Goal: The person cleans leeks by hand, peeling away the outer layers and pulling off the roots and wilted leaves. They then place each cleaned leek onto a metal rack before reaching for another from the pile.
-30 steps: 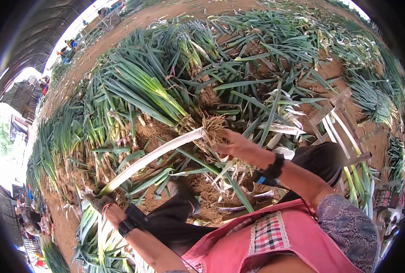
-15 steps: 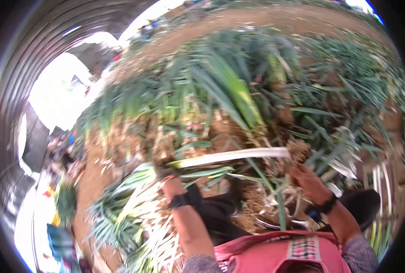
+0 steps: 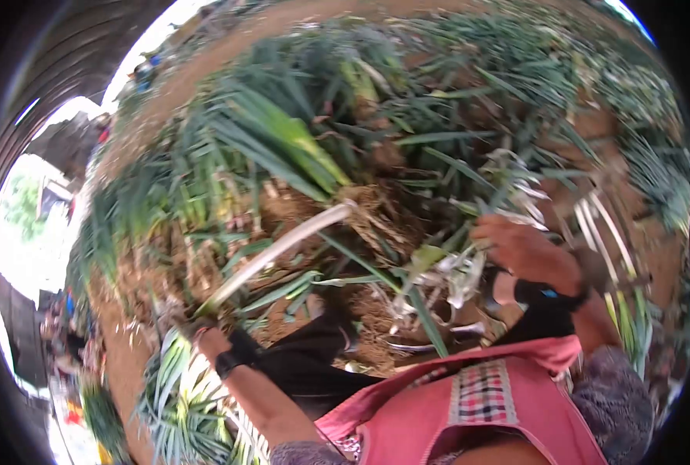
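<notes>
Bare ground (image 3: 120, 364) strip at left edge: passable. Open air between white stalk (image 3: 275, 253) tip and right hand (image 3: 527, 252). Blocking: leek heap (image 3: 275, 136) toward far edge, peelings (image 3: 461, 283) (low clutter), stalk slanting from left hand (image 3: 188, 324).

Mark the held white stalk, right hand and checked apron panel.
Held white stalk (image 3: 280, 247), head view: middle of the pale shaft.
Right hand (image 3: 528, 252), head view: middle of the hand.
Checked apron panel (image 3: 483, 394), head view: centre of the fabric.

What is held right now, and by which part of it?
The left grip holds the long white stalk by its green end; whether the right grip holds anything, I can't tell.
</notes>
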Motion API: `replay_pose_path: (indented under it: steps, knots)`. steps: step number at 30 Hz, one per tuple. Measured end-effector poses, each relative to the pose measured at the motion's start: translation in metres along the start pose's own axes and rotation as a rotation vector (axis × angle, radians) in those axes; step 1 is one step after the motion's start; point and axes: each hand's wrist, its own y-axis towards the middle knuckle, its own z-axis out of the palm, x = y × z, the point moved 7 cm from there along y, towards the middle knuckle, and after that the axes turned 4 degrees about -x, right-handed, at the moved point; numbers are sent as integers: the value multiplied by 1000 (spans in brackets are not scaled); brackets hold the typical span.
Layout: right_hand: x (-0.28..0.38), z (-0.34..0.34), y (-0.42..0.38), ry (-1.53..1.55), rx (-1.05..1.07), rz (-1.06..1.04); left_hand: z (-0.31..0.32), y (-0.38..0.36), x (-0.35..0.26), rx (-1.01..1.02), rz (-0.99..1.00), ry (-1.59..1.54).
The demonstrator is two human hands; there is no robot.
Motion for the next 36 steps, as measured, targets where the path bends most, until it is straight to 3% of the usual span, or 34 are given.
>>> replay_pose_path:
  steps: [2, 4, 5, 7, 10, 12, 14, 15, 16, 17, 20, 21, 23, 24, 26, 28, 30, 32, 34, 36]
  knots:
    - [29, 15, 14, -42, 7, -100, 9, -12, -3, -47, -148, 69]
    - [34, 22, 36, 323, 41, -36, 27, -41, -5, 0, -69, 79]
    - [24, 32, 47, 489, 27, 60, 31, -54, -13, -8, 172, 253]
    - [1, 58, 68, 824, -9, 243, 29, -40, -8, -104, 25, 139]
    - [16, 58, 101, 1031, -170, 100, 38, -37, -1, -180, -152, -48]
    - [47, 38, 115, 970, -193, -76, 60, -69, -2, -216, -212, -188]
    - [56, 49, 123, 1238, -105, -122, 65, -66, 3, -139, -256, -315]
    - [53, 59, 124, 1143, -123, -62, 72, -78, 3, -121, -250, -326]
    - [57, 60, 125, 769, -280, -262, 65, -63, 9, -101, -320, -298]
    - [59, 62, 123, 383, -500, -394, 61, -55, 6, -65, -270, -219]
    - [34, 132, 110, 1401, 76, 115, 34, -10, 12, 86, -98, 35]
    - [52, 133, 97, 1350, 153, -148, 33, -9, 14, 87, -85, 84]
    - [66, 139, 49, 912, 286, -299, 29, -14, 21, 101, -111, 186]
    - [85, 106, 21, 546, 332, -192, 32, -22, 26, 123, -127, 254]
    - [109, 58, 8, 354, 415, -158, 28, -39, 32, 166, -155, 383]
    - [98, 46, -18, 137, 414, -374, 22, -30, 31, 142, -137, 372]
    - [77, -15, -42, 98, 347, -365, -4, 20, 21, 10, -58, 151]
    - [58, -84, -61, 249, 131, -211, -24, 39, 5, 42, 39, 56]
    - [51, -124, -67, 661, -194, -61, 19, -23, -2, -132, 19, 20]
    - [32, -121, -61, 1235, -398, -112, 57, -57, -6, -163, 11, -101]
